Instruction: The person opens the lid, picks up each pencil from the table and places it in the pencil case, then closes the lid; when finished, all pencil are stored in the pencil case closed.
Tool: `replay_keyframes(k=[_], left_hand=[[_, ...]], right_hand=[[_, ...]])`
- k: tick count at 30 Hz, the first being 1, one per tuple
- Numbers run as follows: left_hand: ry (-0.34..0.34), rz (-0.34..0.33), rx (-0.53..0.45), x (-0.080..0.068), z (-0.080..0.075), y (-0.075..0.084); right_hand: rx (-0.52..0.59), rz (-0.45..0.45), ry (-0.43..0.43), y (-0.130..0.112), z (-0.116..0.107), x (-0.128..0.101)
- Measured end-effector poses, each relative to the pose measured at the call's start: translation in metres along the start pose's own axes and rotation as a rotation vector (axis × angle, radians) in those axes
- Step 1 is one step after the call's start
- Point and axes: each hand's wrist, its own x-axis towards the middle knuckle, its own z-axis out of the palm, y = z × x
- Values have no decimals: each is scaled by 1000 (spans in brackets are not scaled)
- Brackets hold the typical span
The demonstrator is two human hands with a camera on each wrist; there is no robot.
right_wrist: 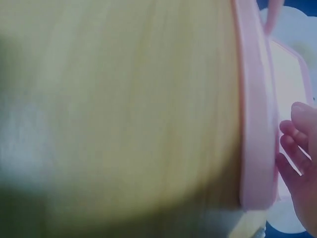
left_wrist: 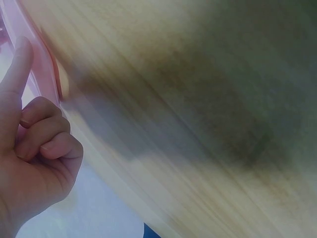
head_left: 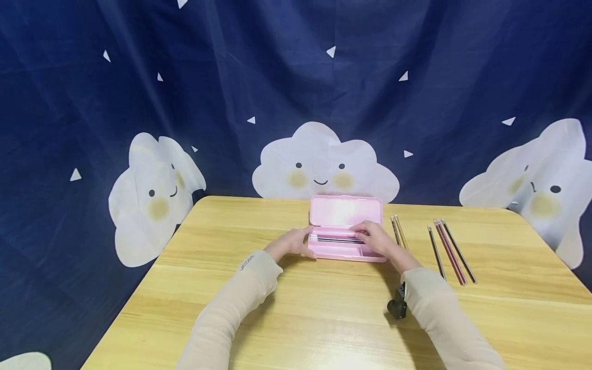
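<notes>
Pencil case (head_left: 337, 251) lies open near the back edge of the worktop (head_left: 324, 318); left hand (head_left: 294, 242) grips its left end. Right hand (head_left: 375, 238) is over the pencils (head_left: 335, 239); we cannot tell whether its fingers (head_left: 359, 227) hold any.

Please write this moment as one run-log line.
left hand: holds left end of pink case; right hand: at pencils inside, grip unclear; lid: open; other pencils: on table

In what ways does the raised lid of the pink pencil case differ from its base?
The lid stands raised at the back, while the base lies flat on the table. The lid's inside is one plain panel; the base is divided into compartments. The base holds dark pencils, whereas the lid shows none. Both are pink with rounded corners.
</notes>
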Motion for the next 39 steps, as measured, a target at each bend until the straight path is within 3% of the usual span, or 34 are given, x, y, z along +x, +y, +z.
replay_keyframes(k=[11, 23, 33, 39], left_hand=[[-2, -28, 7, 0, 2, -2], [-6, -24, -24, -1, 2, -3], [-8, -16, -29, 0, 3, -2], [-1, -13, -9, 0, 2, -1]], right_hand=[[9, -10, 85, 16, -26, -16], [3, 108, 120, 36, -61, -48], [-71, 113, 190, 56, -84, -74], [-48, 152, 205, 65, -97, -90]])
